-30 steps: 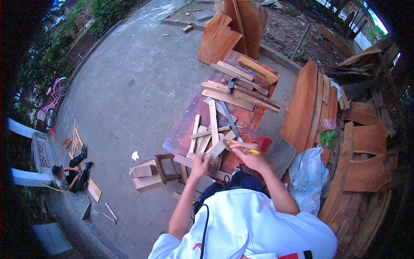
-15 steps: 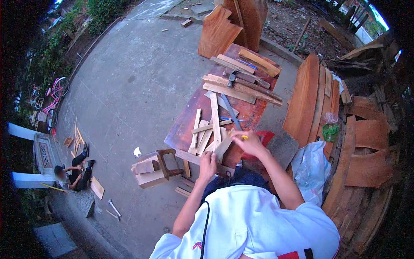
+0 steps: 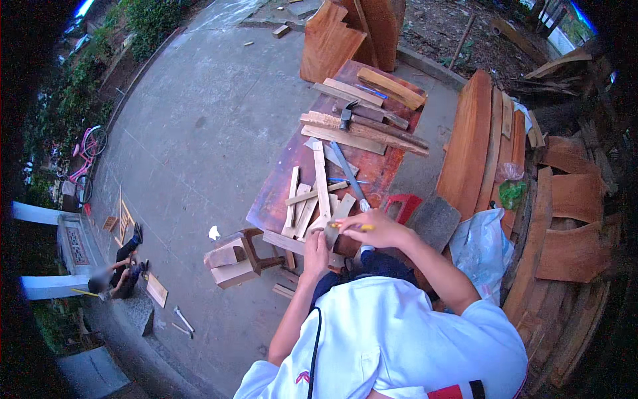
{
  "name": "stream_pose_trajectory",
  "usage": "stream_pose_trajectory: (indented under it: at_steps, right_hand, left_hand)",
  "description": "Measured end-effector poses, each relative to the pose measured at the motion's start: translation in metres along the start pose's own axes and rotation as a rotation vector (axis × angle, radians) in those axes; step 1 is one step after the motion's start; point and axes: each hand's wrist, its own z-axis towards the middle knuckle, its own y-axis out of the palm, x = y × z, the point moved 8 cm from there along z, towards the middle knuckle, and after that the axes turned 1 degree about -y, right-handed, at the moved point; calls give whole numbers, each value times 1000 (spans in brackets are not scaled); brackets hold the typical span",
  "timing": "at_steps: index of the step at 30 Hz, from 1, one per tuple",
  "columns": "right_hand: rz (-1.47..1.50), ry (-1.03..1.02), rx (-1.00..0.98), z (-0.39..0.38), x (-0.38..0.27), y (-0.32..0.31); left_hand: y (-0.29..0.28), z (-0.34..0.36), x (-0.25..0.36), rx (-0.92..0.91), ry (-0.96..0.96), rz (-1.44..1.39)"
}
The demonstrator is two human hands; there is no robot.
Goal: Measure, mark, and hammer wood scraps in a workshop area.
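At the near edge of the reddish work table (image 3: 274,193), my left hand (image 3: 316,254) is closed around the lower end of a short wooden strip (image 3: 343,207), which tilts up and away. My right hand (image 3: 381,229) grips a slim yellow pencil-like tool (image 3: 366,227), its tip pointing left against or just over the strip's lower part. Whether the tip touches the wood is too small to tell. Several loose wooden strips (image 3: 320,174) lie crossed beyond my left hand. A long grey metal tool (image 3: 348,174) rests beside them.
Farther up the table, a hammer (image 3: 346,116) lies on stacked boards (image 3: 345,137). A red object (image 3: 403,207) sits at its right side. A wooden stool (image 3: 232,261) lies at left. Large planks (image 3: 468,143) and a plastic sheet (image 3: 484,251) are at right. Another person (image 3: 123,274) sits far left.
My right hand has moved left and a little lower, bringing the yellow tool's tip to the strip near my left hand. The view has shifted slightly.
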Motion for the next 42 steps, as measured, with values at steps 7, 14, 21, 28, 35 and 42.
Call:
stream_pose_trajectory:
  at_steps: [7,14,21,28,35,42]
  right_hand:
    - [-48,-152,1,0,-15,-3]
    - [83,98,-49,17,13,0]
    - [179,222,8,30,34,-8]
    - [266,102,-31,20,30,-2]
    - [381,78,286,10,62,-54]
    - [524,186,383,-6,93,-63]
  left_hand:
    - [5,0,22,-15,-14,12]
    - [21,-4,-48,15,-325,-191]
    - [26,-10,-47,-64,-523,-389]
    - [13,-7,-14,-116,-383,123]
    - [2,-4,34,-27,-67,419]
    - [-3,9,38,-80,-52,226]
